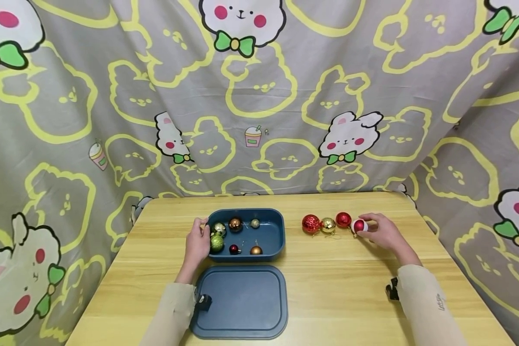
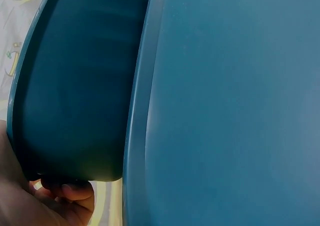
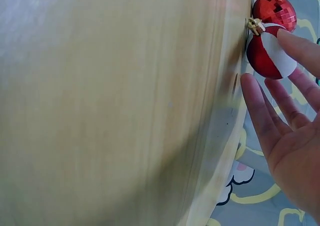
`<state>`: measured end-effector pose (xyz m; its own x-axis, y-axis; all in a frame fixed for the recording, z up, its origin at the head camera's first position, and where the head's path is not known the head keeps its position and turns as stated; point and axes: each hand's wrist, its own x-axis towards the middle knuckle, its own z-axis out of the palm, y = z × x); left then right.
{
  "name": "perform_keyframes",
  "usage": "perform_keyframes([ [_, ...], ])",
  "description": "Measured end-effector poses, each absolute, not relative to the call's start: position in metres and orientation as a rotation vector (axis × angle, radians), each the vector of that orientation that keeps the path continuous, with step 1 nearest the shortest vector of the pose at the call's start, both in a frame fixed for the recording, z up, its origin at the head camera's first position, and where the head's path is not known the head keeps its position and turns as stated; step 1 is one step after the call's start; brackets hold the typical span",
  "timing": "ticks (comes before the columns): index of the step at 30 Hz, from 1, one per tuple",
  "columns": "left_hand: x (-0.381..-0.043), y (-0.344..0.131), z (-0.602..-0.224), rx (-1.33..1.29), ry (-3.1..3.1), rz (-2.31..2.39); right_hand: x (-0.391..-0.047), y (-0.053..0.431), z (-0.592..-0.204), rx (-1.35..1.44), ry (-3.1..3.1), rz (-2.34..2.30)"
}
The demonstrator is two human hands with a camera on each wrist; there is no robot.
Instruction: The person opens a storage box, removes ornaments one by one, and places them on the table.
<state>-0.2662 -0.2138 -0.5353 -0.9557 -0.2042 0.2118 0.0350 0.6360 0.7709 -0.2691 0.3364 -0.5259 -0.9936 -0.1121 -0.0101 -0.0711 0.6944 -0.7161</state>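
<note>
My left hand [image 1: 197, 242] grips the left end of a dark blue rectangular box [image 1: 271, 235]; its curled fingers also show at the box wall [image 2: 75, 111] in the left wrist view. Inside the box lie several Christmas baubles, among them a green glittery bauble [image 1: 216, 243] and a brown bauble [image 1: 235, 224]. On the right, my right hand [image 1: 382, 231] touches a red and white bauble [image 3: 265, 56] with fingers spread and fairly straight. Left of that bauble are a red bauble [image 1: 343, 219], a gold bauble [image 1: 328, 225] and a faceted red bauble [image 1: 311, 224].
The box's flat blue lid [image 1: 242, 302] lies on the wooden table [image 1: 337, 293], just in front of the box, under my left forearm. A patterned curtain [image 1: 277, 168] hangs behind the table's back edge and along both sides.
</note>
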Motion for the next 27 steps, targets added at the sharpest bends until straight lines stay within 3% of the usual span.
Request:
perform_keyframes([
  [12,-0.267,-0.214,-0.534,0.121,-2.604,-1.244,-0.268,0.338,-0.525,-0.194,2.834,-1.199],
  [27,-0.266,-0.213,-0.535,0.127,-2.586,-1.219,-0.262,0.347,-0.514,0.067,2.968,-1.185],
])
